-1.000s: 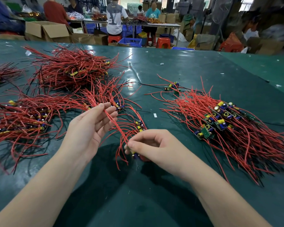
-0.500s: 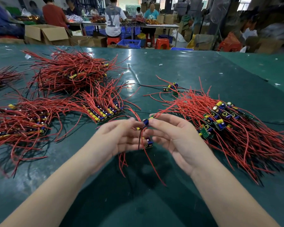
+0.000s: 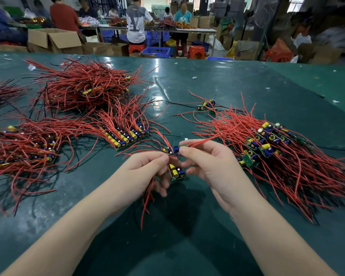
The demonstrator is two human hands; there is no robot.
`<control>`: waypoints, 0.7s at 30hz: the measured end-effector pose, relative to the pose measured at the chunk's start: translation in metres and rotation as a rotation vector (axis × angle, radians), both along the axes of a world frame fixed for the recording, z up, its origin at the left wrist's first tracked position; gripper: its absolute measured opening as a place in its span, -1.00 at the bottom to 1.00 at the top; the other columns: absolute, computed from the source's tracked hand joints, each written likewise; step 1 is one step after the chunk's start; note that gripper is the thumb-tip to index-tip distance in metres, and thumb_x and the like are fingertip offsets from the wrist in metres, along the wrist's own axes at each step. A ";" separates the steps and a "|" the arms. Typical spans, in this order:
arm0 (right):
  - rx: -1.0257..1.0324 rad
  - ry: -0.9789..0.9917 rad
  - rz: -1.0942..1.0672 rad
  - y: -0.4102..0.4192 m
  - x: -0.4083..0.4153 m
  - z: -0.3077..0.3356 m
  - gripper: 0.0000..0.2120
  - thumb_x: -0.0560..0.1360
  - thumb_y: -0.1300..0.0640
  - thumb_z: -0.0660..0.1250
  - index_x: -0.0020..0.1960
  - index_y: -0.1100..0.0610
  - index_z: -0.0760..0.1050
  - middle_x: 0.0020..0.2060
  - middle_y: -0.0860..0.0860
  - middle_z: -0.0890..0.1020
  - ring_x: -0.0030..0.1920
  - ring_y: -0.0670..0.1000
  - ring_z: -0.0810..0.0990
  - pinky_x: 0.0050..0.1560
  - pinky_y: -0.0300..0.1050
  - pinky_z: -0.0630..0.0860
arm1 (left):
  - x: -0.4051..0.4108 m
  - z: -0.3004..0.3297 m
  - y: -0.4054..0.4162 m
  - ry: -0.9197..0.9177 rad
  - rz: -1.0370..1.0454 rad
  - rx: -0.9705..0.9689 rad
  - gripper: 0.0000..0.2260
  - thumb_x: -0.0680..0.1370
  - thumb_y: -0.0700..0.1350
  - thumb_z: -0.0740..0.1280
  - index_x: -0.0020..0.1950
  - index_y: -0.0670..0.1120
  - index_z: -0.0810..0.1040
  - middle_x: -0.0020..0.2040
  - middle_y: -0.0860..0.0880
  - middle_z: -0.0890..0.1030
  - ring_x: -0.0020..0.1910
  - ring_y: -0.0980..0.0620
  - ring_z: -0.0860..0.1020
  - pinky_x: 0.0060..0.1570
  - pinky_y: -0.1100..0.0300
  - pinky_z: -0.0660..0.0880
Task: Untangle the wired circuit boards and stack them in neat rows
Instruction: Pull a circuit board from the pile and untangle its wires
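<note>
Small green circuit boards with yellow and blue capacitors and long red and black wires lie in heaps on the dark green table (image 3: 207, 86). My left hand (image 3: 143, 172) and my right hand (image 3: 209, 164) meet above the table's middle. My right thumb and forefinger pinch an upper board (image 3: 175, 150). My left hand grips its wires, and red wires hang below that hand. A second board (image 3: 176, 172) hangs between my hands. A neat row of boards (image 3: 126, 137) lies just left. A tangled pile (image 3: 267, 144) lies to the right.
More wire heaps sit at the far left (image 3: 24, 148) and back left (image 3: 82, 86). A few loose boards (image 3: 207, 104) lie behind the right pile. Beyond the table's far edge stand cardboard boxes (image 3: 54, 40), blue crates, red stools and several people at other tables.
Both hands came together and lifted from the table with boards pulled out of the wires. Since half a second ago they have barely moved, the lower board hanging a little freer.
</note>
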State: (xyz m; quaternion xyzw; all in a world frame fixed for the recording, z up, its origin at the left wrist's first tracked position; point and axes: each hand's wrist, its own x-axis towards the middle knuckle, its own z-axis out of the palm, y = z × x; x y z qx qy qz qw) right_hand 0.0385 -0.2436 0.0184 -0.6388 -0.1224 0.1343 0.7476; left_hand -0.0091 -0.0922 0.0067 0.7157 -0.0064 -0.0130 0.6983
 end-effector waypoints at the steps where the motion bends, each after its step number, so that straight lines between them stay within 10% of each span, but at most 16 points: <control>1: -0.002 0.000 -0.003 0.000 0.001 0.000 -0.91 0.47 0.30 0.38 -0.13 0.13 0.60 -0.40 -0.07 0.62 -0.40 -0.14 0.56 -0.38 -0.31 0.47 | 0.000 -0.001 0.001 0.011 -0.007 -0.018 -0.71 0.63 -0.16 0.19 -0.19 -0.34 0.47 -0.40 -0.04 0.42 -0.44 0.05 0.45 -0.48 0.29 0.42; 13: 0.055 -0.019 0.050 -0.002 0.002 0.000 -0.90 0.45 0.30 0.39 -0.11 0.13 0.61 -0.26 0.03 0.66 -0.19 -0.03 0.63 -0.26 -0.25 0.54 | 0.003 -0.004 0.010 -0.023 0.123 -0.158 -0.87 0.36 -0.13 0.38 -0.19 -0.16 0.67 -0.34 -0.04 0.60 -0.51 0.16 0.35 -0.58 0.42 0.22; 21: 0.001 -0.043 0.118 -0.007 0.002 0.001 -0.92 0.46 0.32 0.40 -0.09 0.18 0.61 -0.19 0.13 0.70 -0.18 -0.01 0.68 -0.18 -0.19 0.62 | 0.002 -0.001 0.017 -0.100 0.101 0.129 -0.88 0.43 -0.09 0.42 -0.24 -0.09 0.71 -0.41 0.01 0.59 -0.51 0.15 0.26 -0.53 0.37 0.19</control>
